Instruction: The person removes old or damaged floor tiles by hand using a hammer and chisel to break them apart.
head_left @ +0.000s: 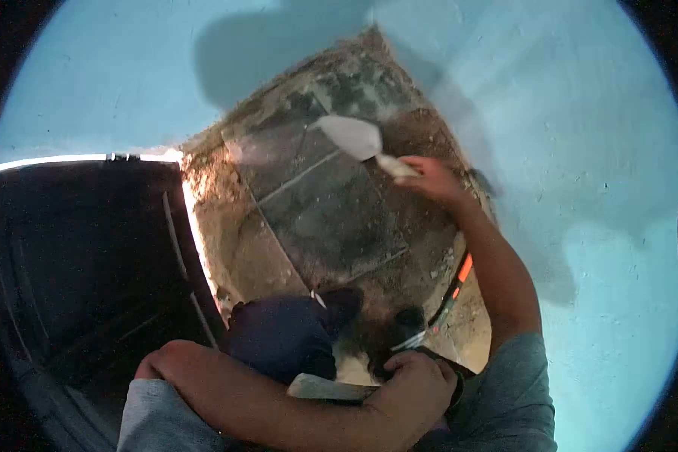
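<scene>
My right hand (433, 179) reaches out over the floor, fingers closed round the pale handle of a pointing trowel (348, 135). The trowel blade is blurred and hangs over the dark grey floor tiles (331, 215), pointing to the far left. My left arm crosses low in front of my body, and my left hand (418, 383) is curled shut near my right elbow. A pale wooden handle (328, 387) runs in behind the left wrist toward that hand. Its other end is hidden, so I cannot tell what tool it belongs to.
Light blue walls (580, 135) meet in a corner ahead. A black door (90, 256) stands at the left, with bright light along its edge. Rough, dirty floor (237, 241) borders the tiles. A long black and orange tool (459, 280) lies by the right wall, near my shoes (345, 303).
</scene>
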Available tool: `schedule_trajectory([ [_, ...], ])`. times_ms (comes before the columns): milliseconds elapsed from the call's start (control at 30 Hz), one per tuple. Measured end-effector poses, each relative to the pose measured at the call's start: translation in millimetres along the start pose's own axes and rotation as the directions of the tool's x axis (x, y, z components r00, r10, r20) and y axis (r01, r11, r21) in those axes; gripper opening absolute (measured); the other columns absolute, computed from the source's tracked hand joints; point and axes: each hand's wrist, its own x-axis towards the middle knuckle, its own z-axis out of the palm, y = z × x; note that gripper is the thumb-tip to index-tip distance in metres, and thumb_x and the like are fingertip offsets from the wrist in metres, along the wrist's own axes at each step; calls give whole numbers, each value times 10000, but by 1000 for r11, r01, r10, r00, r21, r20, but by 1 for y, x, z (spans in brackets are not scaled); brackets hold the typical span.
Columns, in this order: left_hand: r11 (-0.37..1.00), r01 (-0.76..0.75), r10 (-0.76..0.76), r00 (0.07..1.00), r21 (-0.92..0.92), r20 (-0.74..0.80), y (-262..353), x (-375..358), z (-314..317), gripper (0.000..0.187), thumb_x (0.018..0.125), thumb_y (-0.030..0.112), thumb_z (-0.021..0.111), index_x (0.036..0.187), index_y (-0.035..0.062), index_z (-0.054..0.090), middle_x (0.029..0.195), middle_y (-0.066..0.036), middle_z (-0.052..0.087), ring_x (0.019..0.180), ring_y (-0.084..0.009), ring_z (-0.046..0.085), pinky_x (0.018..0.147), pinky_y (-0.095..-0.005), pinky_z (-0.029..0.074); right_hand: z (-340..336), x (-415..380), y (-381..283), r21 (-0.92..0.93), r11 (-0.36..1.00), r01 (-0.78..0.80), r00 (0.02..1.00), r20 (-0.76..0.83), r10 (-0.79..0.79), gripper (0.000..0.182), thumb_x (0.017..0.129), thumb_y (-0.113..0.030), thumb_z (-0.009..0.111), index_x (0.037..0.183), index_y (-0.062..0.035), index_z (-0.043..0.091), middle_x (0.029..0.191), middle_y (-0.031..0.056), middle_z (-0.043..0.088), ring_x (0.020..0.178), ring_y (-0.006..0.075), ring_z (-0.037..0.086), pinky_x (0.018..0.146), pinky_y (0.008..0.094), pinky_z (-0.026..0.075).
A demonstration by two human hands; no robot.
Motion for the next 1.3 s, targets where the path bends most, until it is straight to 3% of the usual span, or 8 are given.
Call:
schedule_trajectory([
  [200, 887, 84, -12, 987, -455, 159, 5, 20, 32, 163, 799, 113, 607, 855, -26, 672, 707, -174, 685, 669, -314, 711, 569, -439, 557, 14, -117, 27, -123, 934, -335, 882, -389, 265, 587, 859, -293, 764, 1329, 6, 577, 1212, 159, 667, 1130, 256, 618, 977, 400, 470],
  [333, 858, 151, -91, 985, -491, 144, 18, 21, 68, 138, 746, 131, 654, 803, 38, 740, 740, -134, 714, 654, -269, 703, 527, -426, 524, 65, -212, 27, 317, 763, -563, 740, -219, 636, 541, 862, -123, 730, 1344, 36, 542, 1251, 135, 632, 1123, 240, 609, 948, 349, 470],
  [400, 828, 198, -149, 980, -525, 135, 28, 18, 78, 131, 733, 129, 662, 781, 68, 768, 760, -125, 728, 665, -251, 707, 513, -412, 514, 104, -264, 41, 474, 817, -327, 834, -262, 486, 454, 881, -27, 668, 1318, 37, 560, 1240, 124, 633, 1092, 233, 616, 919, 336, 477],
  [600, 609, 362, -412, 905, -706, 109, 79, -11, 91, 194, 774, 145, 629, 867, 22, 748, 753, -180, 712, 760, -313, 726, 659, -452, 561, 151, -369, 14, 326, 661, -676, 645, -171, 745, 471, 887, -52, 661, 1328, -59, 496, 1025, 56, 614, 856, 171, 566, 753, 325, 466],
  [767, 408, 343, -314, 923, -846, 222, 111, -70, 71, 445, 795, 155, 616, 1213, 3, 615, 893, -224, 712, 854, -369, 713, 744, -503, 557, 145, -377, -2, 139, 795, -591, 772, -188, 607, 488, 904, -90, 649, 1340, -98, 430, 1066, 115, 579, 955, 215, 563, 810, 360, 461],
  [900, 263, 341, -369, 900, -903, 233, 124, -121, 98, 430, 817, 200, 634, 1198, 21, 547, 900, -215, 695, 855, -394, 696, 743, -503, 549, 142, -341, 20, 104, 886, -452, 835, -300, 462, 521, 909, -88, 612, 1378, -82, 385, 1058, 104, 546, 923, 219, 537, 803, 384, 446],
  [1133, -184, 194, -845, 469, -964, 255, 202, -188, 232, 371, 863, 206, 613, 1205, 75, 555, 884, -207, 687, 838, -418, 677, 737, -516, 536, 237, -273, 50, 357, 726, -587, 639, -347, 687, 526, 967, -135, 577, 1431, -102, 332, 1172, 150, 544, 965, 241, 581, 780, 395, 488],
  [1300, -191, 292, -847, 433, -937, 307, 250, -236, 285, 320, 843, 198, 637, 1139, 81, 609, 959, -196, 672, 924, -403, 648, 810, -503, 520, 339, -264, 105, -325, 908, -265, 951, -244, 190, 495, 992, -100, 554, 1452, -120, 373, 1123, 113, 534, 920, 213, 557, 770, 335, 499],
])
